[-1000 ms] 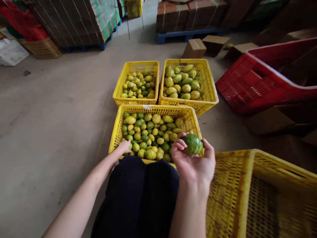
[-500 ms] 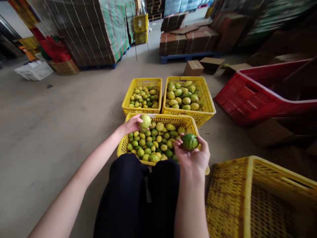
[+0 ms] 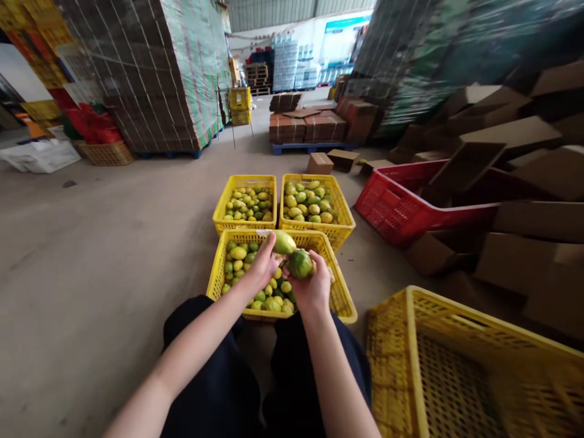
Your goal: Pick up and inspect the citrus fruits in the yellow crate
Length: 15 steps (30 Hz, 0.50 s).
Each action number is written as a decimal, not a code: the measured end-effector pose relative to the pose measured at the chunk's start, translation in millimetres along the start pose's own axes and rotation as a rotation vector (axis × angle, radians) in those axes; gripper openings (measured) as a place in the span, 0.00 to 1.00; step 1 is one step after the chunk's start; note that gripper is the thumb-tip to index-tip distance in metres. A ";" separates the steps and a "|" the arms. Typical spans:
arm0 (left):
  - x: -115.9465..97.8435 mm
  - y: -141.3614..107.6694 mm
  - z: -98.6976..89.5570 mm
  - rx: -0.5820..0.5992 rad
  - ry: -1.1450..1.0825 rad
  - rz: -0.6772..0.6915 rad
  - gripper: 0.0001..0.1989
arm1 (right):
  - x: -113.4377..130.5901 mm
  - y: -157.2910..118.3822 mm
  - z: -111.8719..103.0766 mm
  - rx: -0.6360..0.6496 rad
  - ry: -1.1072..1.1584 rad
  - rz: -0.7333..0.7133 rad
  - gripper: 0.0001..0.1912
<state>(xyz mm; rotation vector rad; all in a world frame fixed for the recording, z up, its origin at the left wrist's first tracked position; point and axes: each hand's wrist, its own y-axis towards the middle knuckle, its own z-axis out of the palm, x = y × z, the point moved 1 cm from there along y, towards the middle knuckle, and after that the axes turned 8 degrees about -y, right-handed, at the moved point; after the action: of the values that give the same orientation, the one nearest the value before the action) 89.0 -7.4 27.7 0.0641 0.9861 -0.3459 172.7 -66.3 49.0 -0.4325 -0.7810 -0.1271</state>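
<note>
My left hand (image 3: 264,266) is closed round a pale yellow-green lemon (image 3: 285,243), thumb along its near side. Close beside it, my right hand (image 3: 316,283) grips a darker green, rounder lemon (image 3: 300,264) with the fingers curled about it. The two fruits nearly meet; whether they touch I cannot tell. Both hands are over the near yellow crate (image 3: 341,286), where many green and yellow lemons (image 3: 238,252) lie. My forearms and hands hide part of that fruit.
Behind stand two more yellow crates, the left one (image 3: 245,225) with smaller fruit, the right one (image 3: 319,231) with larger. A yellow crate (image 3: 410,340) stands at my right. Beyond it are a red crate (image 3: 401,213) and loose cardboard. Wrapped pallet stacks (image 3: 137,79) rise further back.
My hands have come together over the near crate, each still holding its lemon. The left moved right and the right moved left. The view has tilted up, showing more of the background.
</note>
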 end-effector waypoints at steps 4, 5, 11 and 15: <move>9.6 -8.2 -21.0 -0.003 0.110 0.093 0.25 | 1.2 8.2 -0.9 -0.121 -0.087 -0.059 0.09; 8.4 -9.2 -25.3 0.010 0.175 0.099 0.26 | 3.4 10.5 -0.7 -0.139 -0.114 -0.070 0.08; -13.2 -6.0 -35.2 0.039 0.220 0.120 0.25 | 17.2 24.5 22.4 -0.067 -0.260 -0.129 0.08; -30.0 2.4 -40.6 -0.058 -0.052 0.211 0.25 | 16.1 36.3 43.8 0.055 -0.306 -0.209 0.09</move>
<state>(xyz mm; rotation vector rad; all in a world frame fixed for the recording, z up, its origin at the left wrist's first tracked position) 41.9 11.1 29.7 0.1054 0.9281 -0.1249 165.2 -14.1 75.9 -0.3205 -1.1287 -0.2371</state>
